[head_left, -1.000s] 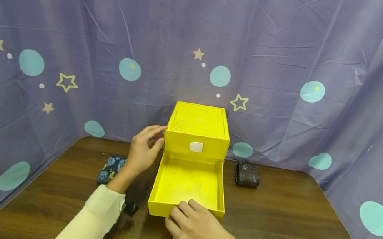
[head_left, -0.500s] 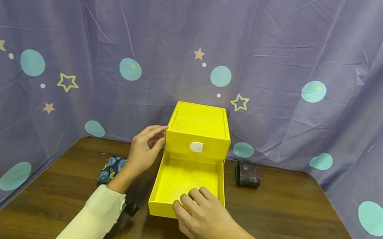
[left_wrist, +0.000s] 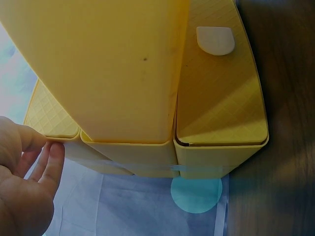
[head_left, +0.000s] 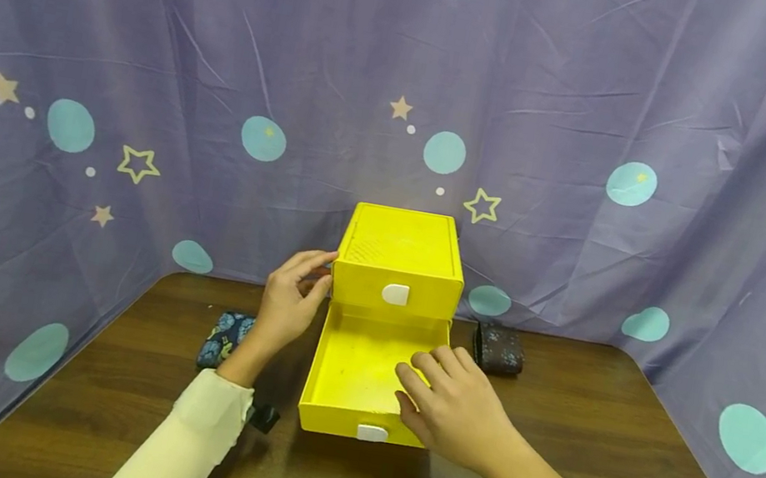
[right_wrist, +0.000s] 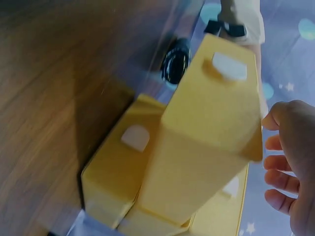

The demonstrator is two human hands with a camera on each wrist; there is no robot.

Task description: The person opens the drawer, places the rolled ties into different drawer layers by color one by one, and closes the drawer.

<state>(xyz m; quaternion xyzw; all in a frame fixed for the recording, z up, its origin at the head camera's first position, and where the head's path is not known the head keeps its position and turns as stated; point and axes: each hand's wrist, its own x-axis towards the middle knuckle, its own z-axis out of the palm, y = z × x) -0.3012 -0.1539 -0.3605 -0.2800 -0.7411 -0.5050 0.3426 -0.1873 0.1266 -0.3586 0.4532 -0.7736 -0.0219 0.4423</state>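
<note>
A yellow drawer unit (head_left: 405, 240) stands against the curtain, with its middle drawer (head_left: 330, 419) pulled far out. Inside, that drawer shows only its bare yellow floor. My left hand (head_left: 289, 299) touches the unit's left side near the top drawer, fingers stretched to the front edge; the left wrist view shows the fingertips (left_wrist: 55, 150) at that edge. Over the right side of the pulled-out drawer is my right hand (head_left: 458, 404), fingers loosely bent and holding nothing. In the right wrist view this hand (right_wrist: 298, 162) appears beside the drawer, apart from its front.
A blue floral wallet (head_left: 223, 341) lies left of the unit, partly behind the left forearm. To the right sits a dark patterned folded wallet (head_left: 499, 352). White tabs mark the drawer fronts, including the lowest one (left_wrist: 216, 40). The brown wooden table (head_left: 587, 425) meets the curtain behind.
My right hand has left the drawer's front edge and moved up and to the right, uncovering the white tab. The left hand and the drawer have stayed in place.
</note>
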